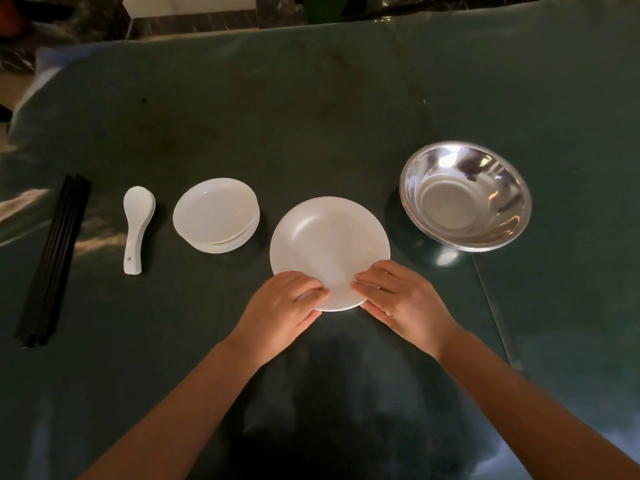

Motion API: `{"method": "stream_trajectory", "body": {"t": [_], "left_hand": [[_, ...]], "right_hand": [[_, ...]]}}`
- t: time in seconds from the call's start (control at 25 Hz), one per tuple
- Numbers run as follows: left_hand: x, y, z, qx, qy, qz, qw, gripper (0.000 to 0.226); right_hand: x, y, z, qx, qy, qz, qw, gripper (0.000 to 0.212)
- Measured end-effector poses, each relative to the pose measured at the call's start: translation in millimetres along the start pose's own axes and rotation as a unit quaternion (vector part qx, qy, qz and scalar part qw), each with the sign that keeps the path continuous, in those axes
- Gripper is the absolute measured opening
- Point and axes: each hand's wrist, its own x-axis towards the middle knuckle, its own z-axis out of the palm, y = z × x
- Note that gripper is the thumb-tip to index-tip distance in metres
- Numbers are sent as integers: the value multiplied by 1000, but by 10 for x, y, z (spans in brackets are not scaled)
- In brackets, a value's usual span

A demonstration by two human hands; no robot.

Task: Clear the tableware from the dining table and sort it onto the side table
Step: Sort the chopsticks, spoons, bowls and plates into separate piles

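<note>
both hands, left and right, pinch the plate's near rim with curled fingers; it sits on the desk just beyond them, between dishes and steel bowls.

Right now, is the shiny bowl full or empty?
Empty: the steel bowl shows only its bare, shiny bottom.

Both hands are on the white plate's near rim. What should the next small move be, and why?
Probably let go and draw back: the white plate lies flat in line with the bowl stack and steel bowls, with the left hand and right hand only pinching its near rim.
</note>
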Motion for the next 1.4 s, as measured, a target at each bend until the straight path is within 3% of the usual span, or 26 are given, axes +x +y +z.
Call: {"method": "stream_trajectory", "body": {"t": [0.2, 0.72, 1.0, 1.32, 1.4], "left_hand": [[91, -95, -79, -8, -60, 0, 998, 35], [530, -318, -158, 31, -81, -124, 989, 29], [594, -430, -131, 41, -76, -123, 989, 32], [620, -378, -174, 57, -91, -114, 988, 35], [537, -308, -327, 31, -57, -105, 992, 41]], "right_hand": [[129, 101, -39, 3, -46, -28, 999, 18], [680, 366, -11, 10, -115, 52, 992, 23], [803, 423, -7, 6, -125, 49, 991, 21], [930, 410, -66, -17, -193, 55, 979, 21], [952, 360, -84, -28, -197, 67, 978, 28]]}}
